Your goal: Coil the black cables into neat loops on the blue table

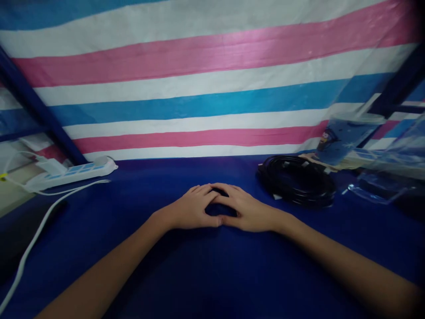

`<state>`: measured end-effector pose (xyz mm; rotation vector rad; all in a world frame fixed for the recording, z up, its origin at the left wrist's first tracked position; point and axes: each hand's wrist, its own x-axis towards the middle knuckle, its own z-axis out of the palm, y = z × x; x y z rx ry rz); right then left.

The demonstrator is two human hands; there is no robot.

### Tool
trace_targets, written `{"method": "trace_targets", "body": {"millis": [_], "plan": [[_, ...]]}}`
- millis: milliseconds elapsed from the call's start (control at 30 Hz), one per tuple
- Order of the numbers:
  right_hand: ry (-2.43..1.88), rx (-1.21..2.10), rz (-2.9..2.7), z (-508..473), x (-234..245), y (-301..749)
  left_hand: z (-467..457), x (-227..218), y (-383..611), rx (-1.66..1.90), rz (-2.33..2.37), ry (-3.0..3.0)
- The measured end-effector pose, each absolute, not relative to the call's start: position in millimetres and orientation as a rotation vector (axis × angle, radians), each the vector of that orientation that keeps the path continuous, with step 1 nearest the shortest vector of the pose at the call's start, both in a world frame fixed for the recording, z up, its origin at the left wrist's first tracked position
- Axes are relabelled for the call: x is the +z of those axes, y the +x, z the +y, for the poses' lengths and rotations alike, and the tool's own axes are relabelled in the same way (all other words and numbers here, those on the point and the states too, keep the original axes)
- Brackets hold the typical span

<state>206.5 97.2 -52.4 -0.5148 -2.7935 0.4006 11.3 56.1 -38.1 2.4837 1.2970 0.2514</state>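
Observation:
Both of my hands lie flat on a dark blue tabletop (pixel 212 274) in the middle of the view. My left hand (pixel 192 208) and my right hand (pixel 244 210) point toward each other, with fingertips and thumbs touching so that they frame a small gap of bare table. The fingers are stretched out and nothing is in either hand. A coil of black cable (pixel 297 179) lies just to the right of my right hand, apart from it.
A white power strip (pixel 71 173) with a white cord (pixel 36 235) sits at the far left. Clear plastic bags (pixel 381 181) and a blue printed pack (pixel 341 137) lie at the far right. A pink, white and blue striped sheet (pixel 206 79) hangs behind.

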Motion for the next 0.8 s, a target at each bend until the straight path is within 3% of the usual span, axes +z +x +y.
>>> {"method": "trace_targets", "body": {"millis": [167,333,567,800], "plan": [[-0.599,0.137,-2.909,88.3,-28.8,220.1,55.3,-37.7,1.9,0.261,1.303,2.522],[-1.497,-0.245,-2.475,104.3,3.8,276.9,56.9,-39.2,-15.6,0.339,1.356,2.525],[-1.916,0.161,-2.418,136.9,-18.9,282.2,59.9,-40.6,-15.5,0.348,1.376,2.551],[-1.877,0.526,-2.232,143.1,-18.2,266.6,62.4,-44.2,-5.2,0.585,1.411,2.317]]}}
